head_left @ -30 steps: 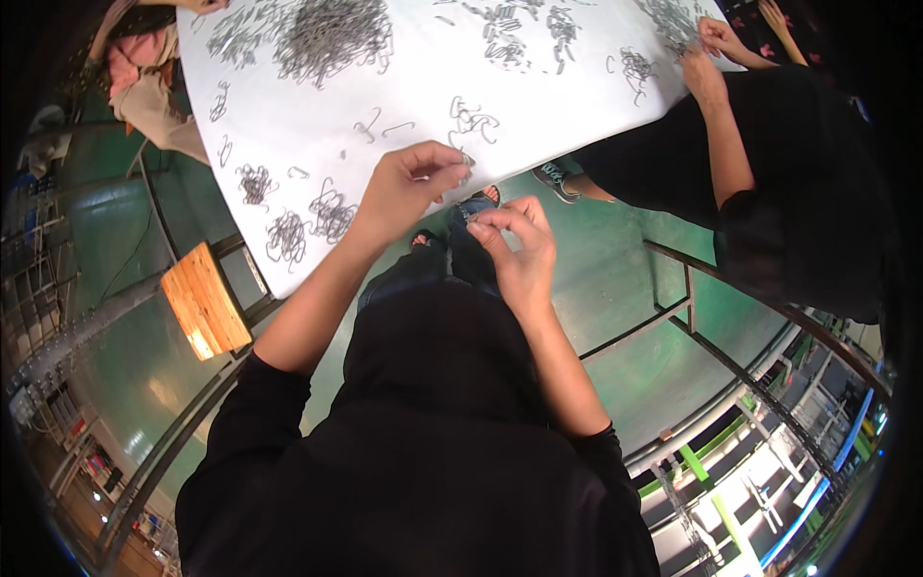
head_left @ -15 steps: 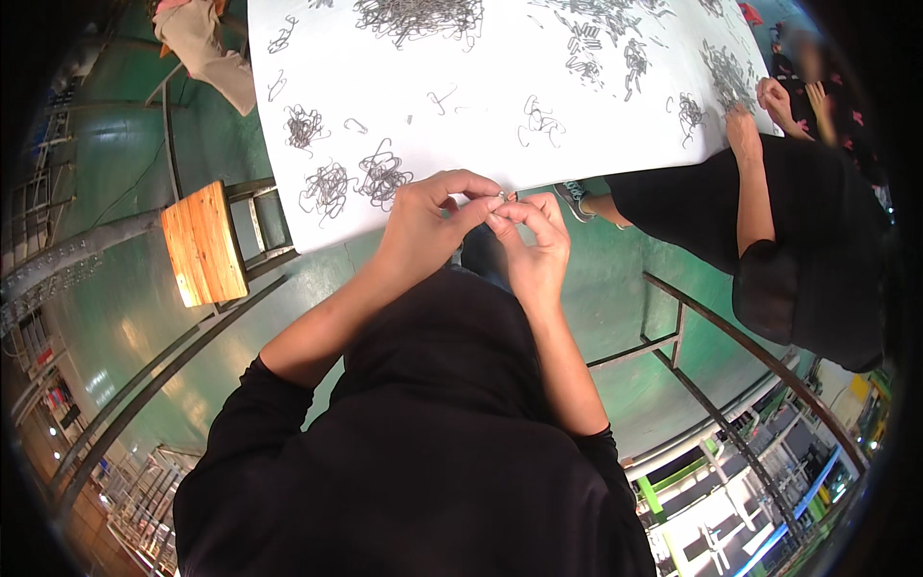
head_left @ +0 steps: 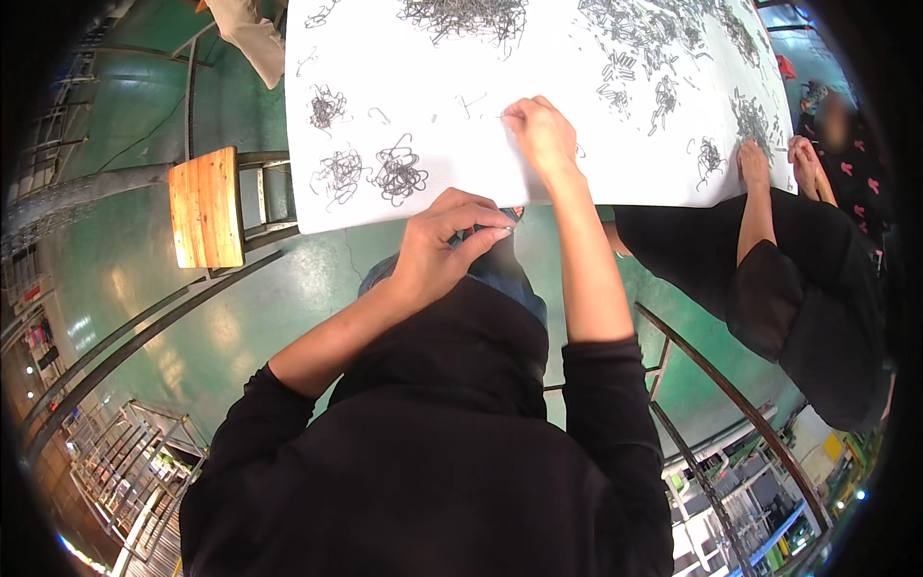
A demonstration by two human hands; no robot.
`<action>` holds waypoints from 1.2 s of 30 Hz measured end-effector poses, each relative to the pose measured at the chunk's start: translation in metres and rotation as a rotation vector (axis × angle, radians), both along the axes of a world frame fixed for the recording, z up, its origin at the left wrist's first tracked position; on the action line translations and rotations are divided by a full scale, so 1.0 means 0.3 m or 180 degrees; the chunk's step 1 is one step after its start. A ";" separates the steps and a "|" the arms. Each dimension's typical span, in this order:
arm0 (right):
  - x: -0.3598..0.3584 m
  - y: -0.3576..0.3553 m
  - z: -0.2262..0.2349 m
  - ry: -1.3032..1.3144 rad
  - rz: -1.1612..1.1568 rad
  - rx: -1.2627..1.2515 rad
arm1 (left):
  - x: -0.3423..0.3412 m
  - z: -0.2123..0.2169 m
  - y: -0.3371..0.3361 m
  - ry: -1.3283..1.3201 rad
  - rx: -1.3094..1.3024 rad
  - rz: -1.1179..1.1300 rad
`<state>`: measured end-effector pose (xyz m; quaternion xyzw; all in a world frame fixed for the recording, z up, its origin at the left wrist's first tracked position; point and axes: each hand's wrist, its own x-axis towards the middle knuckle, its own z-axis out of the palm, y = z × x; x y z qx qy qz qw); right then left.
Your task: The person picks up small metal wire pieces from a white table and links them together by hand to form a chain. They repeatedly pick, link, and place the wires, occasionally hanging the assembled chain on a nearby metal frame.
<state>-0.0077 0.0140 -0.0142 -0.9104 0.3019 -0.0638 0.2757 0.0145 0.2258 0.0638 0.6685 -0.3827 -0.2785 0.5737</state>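
My left hand (head_left: 447,245) is held in front of my body, just off the near edge of the white table (head_left: 461,165). Its thumb and forefinger pinch a tiny pale piece too small to name. My right hand (head_left: 544,137) reaches out over the tabletop, fingers closed and pointing left; whatever is between the fingertips is hidden. Beside those fingertips lie a few loose bent wire pieces (head_left: 469,106). Tangled piles of dark bent wire (head_left: 399,173) sit near the front left edge, with another wire pile (head_left: 327,106) behind them.
A large wire pile (head_left: 461,17) lies at the back, and short dark links (head_left: 620,67) are scattered to the right. On the right, a co-worker's hand (head_left: 754,165) touches a pile; another person (head_left: 846,154) sits beyond. A wooden stool (head_left: 207,212) stands at left.
My hands have parted: the right one has moved forward onto the tabletop, while the left stays near my body, still pinching. The view has shifted slightly.
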 end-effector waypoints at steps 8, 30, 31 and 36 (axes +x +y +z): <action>-0.031 -0.020 0.045 0.0000 0.0151 0.0209 | -0.045 -0.014 -0.067 -0.0147 -0.0153 -0.0175; -0.482 0.275 0.325 -0.3201 -0.2166 0.2052 | -0.135 0.020 -0.277 -0.0318 -0.0419 -0.0880; -0.477 0.270 0.315 -0.3222 -0.2124 0.1753 | -0.138 0.013 -0.287 -0.0362 -0.0385 -0.0890; -0.504 0.241 0.277 -0.3366 -0.1954 0.1178 | -0.060 -0.112 -0.440 -0.0801 -0.0748 -0.0726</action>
